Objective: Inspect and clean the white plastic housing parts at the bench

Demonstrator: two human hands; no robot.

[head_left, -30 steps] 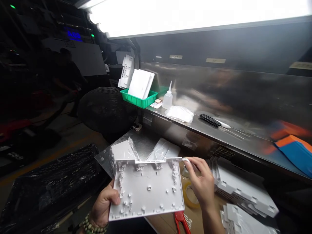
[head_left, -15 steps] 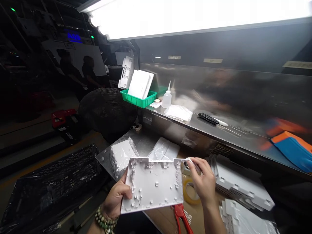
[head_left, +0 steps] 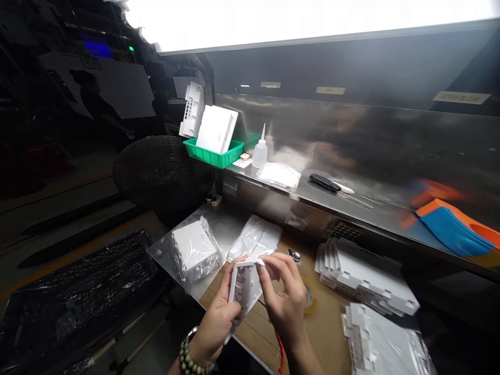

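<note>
My left hand (head_left: 219, 325) grips a white plastic housing panel (head_left: 250, 286) by its side, with the thumb on the inner face. The panel is turned nearly edge-on, so its moulded ribs and clips show only at a slant. At the panel's upper corner, my right hand (head_left: 284, 291) has thumb and fingers pinched together. A small white wad (head_left: 260, 262) sits between those fingertips, against the rim; its material is too small to tell. Below, a red-handled tool (head_left: 281, 354) lies mostly hidden behind my right forearm.
Bagged white panels (head_left: 193, 242) lie on the metal bench at left. Stacked white housings (head_left: 371, 273) stand at right, near yellow tape (head_left: 309, 297). The shelf holds a green bin (head_left: 213, 154), a squeeze bottle (head_left: 260, 153) and a black-handled tool (head_left: 325, 182). A black crate (head_left: 78, 291) is lower left.
The panel has turned from facing me to nearly edge-on. My right hand has moved left and down with it, still pinching the white wad at the rim. The view has shifted slightly.
</note>
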